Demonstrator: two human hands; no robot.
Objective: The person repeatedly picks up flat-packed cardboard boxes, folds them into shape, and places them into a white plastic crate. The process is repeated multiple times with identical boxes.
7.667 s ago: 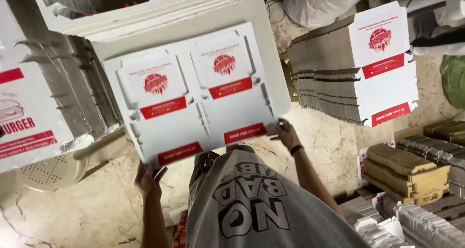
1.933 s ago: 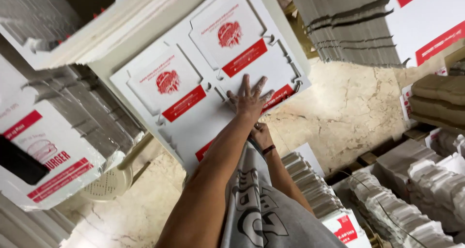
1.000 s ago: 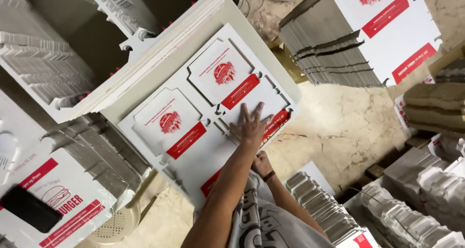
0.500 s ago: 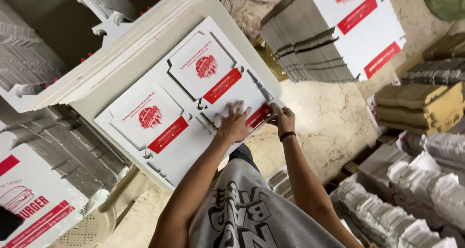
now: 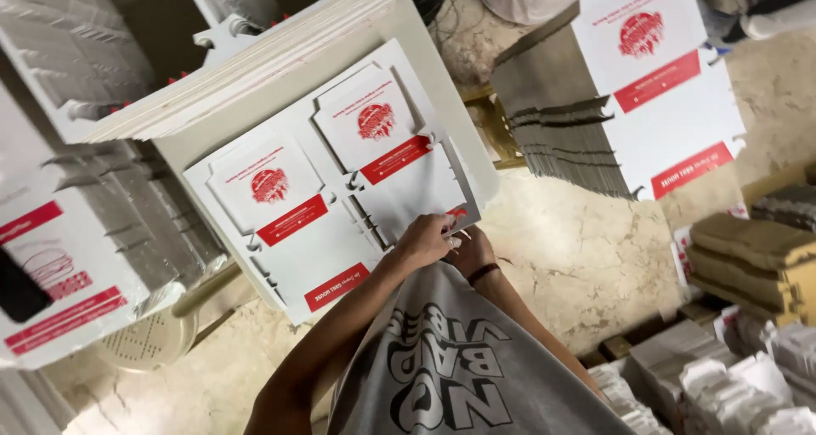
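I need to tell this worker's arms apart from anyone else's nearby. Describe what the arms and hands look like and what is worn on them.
Both forearms are bare, with no gloves on the left hand or the right hand. A thin dark band circles the right wrist. The grey shirt with bold black lettering covers the chest; no sleeve reaches the forearms.

white box sheet (image 5: 340,205), red emblems, red bands

White flat carton sheet (image 5: 331,205) with red labels centre; similar stack (image 5: 654,86) upper right.
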